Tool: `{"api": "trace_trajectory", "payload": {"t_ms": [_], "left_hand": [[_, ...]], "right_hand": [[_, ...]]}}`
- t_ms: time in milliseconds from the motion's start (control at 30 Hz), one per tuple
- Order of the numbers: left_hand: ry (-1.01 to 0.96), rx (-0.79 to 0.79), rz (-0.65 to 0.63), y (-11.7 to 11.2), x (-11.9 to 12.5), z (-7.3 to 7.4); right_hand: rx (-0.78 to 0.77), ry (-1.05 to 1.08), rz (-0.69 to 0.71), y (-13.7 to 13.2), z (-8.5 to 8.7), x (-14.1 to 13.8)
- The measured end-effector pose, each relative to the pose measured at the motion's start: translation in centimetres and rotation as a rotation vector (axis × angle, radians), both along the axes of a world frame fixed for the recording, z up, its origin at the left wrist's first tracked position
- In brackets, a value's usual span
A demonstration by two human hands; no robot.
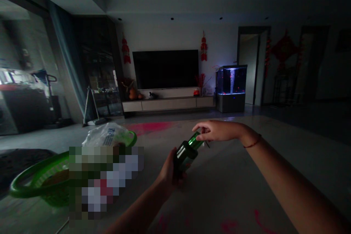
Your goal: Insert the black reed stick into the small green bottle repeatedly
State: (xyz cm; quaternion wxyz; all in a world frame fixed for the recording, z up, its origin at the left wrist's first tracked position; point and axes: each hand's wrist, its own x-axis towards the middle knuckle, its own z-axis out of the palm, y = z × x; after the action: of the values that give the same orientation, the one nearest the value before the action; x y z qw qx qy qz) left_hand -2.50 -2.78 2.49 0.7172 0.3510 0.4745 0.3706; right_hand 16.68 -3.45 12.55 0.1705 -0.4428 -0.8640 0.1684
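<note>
A dark green glass bottle (186, 153) is tilted away from me over the table, near the middle of the view. My left hand (170, 173) is wrapped round its lower body. My right hand (212, 131), with a thin red string on the wrist, pinches the bottle's neck and top with closed fingers. The room is dim, so the cap itself is hard to make out.
A green plastic basket (35, 179) stands at the left on the pale table (241, 175), with a clear plastic bag (105, 135) and a blurred-out patch over its contents. Beyond are a TV (165, 68), a low cabinet and a lit fish tank (231, 80).
</note>
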Motion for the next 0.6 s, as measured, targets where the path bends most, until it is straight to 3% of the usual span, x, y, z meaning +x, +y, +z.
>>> {"api": "trace_trajectory", "payload": {"t_ms": [133,367,600], "left_hand": [[-0.009,-0.017,0.007,0.1,-0.04,-0.02],[-0.032,0.01,-0.003,0.47,-0.44,-0.21],[-0.003,0.068,-0.042,0.99,-0.92,-0.58]], "right_hand": [[0.058,0.031,0.006,-0.28,0.16,-0.03],[0.023,0.143,0.058,-0.26,0.31,-0.12],[-0.108,0.218,0.006,0.41,-0.11,-0.34]]}}
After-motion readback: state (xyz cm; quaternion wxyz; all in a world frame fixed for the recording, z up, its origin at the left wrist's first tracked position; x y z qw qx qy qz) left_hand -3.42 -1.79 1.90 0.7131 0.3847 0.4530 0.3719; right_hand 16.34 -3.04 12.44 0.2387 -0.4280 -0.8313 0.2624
